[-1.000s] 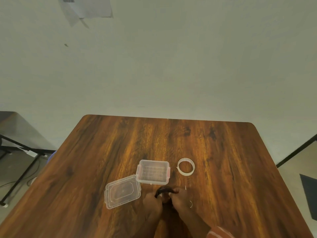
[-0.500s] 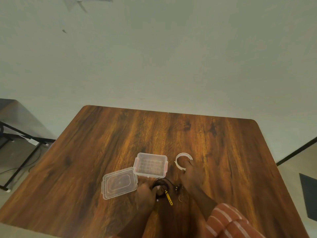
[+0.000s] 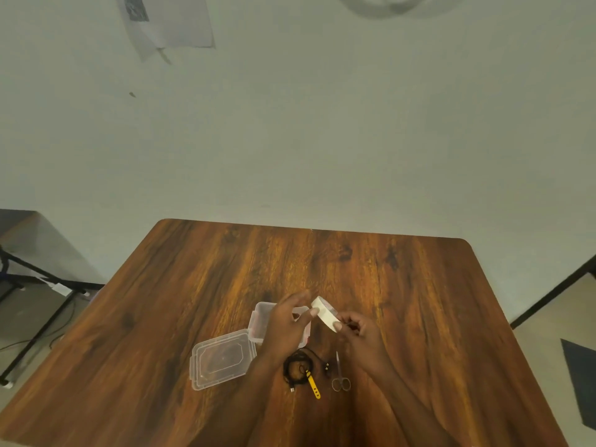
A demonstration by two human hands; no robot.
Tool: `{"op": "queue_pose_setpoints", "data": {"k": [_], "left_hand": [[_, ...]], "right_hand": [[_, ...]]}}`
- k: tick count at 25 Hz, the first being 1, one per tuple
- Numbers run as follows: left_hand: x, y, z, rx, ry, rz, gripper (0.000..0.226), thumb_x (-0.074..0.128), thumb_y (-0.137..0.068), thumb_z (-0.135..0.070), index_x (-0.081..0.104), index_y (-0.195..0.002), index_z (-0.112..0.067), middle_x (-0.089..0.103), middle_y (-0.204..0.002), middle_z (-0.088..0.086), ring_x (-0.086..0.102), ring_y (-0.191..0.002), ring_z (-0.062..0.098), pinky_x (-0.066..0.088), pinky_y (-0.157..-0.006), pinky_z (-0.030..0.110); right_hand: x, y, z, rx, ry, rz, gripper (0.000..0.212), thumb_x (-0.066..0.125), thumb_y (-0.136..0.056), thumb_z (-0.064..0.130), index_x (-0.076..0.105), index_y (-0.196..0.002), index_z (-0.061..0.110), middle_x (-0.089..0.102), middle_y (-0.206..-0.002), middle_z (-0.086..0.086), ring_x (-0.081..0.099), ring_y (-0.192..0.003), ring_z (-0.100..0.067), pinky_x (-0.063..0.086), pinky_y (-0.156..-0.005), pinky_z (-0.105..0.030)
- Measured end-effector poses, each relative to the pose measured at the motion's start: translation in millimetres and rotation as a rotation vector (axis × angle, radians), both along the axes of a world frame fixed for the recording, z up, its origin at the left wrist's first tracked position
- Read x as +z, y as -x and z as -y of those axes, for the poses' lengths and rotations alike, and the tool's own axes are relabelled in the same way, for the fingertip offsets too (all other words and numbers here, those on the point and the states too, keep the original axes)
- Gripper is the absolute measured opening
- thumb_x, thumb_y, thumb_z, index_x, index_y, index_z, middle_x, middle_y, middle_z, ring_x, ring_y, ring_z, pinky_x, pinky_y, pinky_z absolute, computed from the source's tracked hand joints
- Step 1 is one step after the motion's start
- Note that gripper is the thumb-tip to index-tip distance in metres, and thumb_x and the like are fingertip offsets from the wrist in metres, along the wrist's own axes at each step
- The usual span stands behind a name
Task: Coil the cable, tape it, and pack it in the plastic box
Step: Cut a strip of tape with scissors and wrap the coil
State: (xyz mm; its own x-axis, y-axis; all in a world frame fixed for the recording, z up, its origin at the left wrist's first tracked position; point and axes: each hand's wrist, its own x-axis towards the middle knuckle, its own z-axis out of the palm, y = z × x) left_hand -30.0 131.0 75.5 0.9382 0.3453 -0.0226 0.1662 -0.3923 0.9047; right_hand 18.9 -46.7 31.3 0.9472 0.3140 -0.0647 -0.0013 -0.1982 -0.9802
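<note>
A white roll of tape [image 3: 325, 313] is lifted above the table between both hands. My right hand [image 3: 360, 333] grips its lower right side. My left hand [image 3: 288, 327] touches its left edge with thumb and fingertips. The black cable [image 3: 296, 370] lies coiled on the wooden table [image 3: 419, 317] below my hands, with a yellow strap [image 3: 313, 387] at its lower right. The clear plastic box [image 3: 262, 317] sits open behind my left hand, partly hidden by it. Its clear lid [image 3: 222, 359] lies flat to the left.
Small scissors [image 3: 340, 375] lie just right of the cable. A plain wall stands behind the table. A black table frame and floor cables show at the far left, a dark mat on the floor at the right.
My right hand picked the tape roll off the table and raised it. My left hand let go of the coiled cable and came up to the roll. The cable now lies alone.
</note>
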Motion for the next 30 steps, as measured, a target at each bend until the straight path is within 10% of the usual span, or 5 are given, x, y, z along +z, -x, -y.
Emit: {"op": "queue_pose_setpoints", "data": {"k": [7, 12, 22, 30], "left_hand": [[33.4, 3.2, 12.2, 0.039, -0.022, 0.261, 0.020, 0.075, -0.083, -0.005, 0.072, -0.081, -0.025, 0.070, -0.089, -0.012, 0.066, -0.086, 0.001, 0.054, -0.075, 0.017], [42.4, 16.4, 19.9, 0.016, -0.135, 0.275, 0.014, 0.066, -0.090, -0.007, 0.067, -0.084, -0.019, 0.066, -0.081, -0.014, 0.062, -0.081, 0.003, 0.046, -0.068, 0.011], [25.0, 37.9, 14.3, 0.032, -0.029, 0.037, 0.024, 0.053, -0.099, -0.019, 0.056, -0.081, -0.034, 0.070, -0.085, -0.007, 0.069, -0.084, 0.012, 0.058, -0.077, 0.040], [24.5, 55.1, -5.1, 0.090, -0.060, 0.007, 0.016, 0.054, -0.099, -0.016, 0.061, -0.086, -0.022, 0.072, -0.092, -0.003, 0.070, -0.087, 0.012, 0.059, -0.075, 0.034]], "right_hand": [[57.7, 25.3, 10.8, -0.043, -0.056, 0.065, 0.007, 0.073, -0.085, 0.013, 0.075, -0.088, 0.020, 0.072, -0.075, 0.006, 0.061, -0.069, -0.004, 0.047, -0.059, -0.020], [77.2, 31.3, 4.7, -0.104, 0.120, 0.112, 0.004, 0.079, -0.080, 0.015, 0.075, -0.079, 0.016, 0.062, -0.058, 0.012, 0.054, -0.051, 0.004, 0.038, -0.050, -0.011], [36.7, 50.5, 2.0, -0.334, 0.055, -0.019, 0.009, 0.070, -0.090, 0.024, 0.075, -0.092, 0.018, 0.074, -0.086, 0.001, 0.067, -0.078, -0.014, 0.050, -0.065, -0.023], [-78.8, 71.2, 15.3, 0.308, 1.011, 0.294, 0.054, 0.040, -0.100, 0.031, 0.033, -0.152, 0.019, 0.038, -0.152, -0.010, 0.041, -0.136, -0.028, 0.038, -0.110, -0.037]]}}
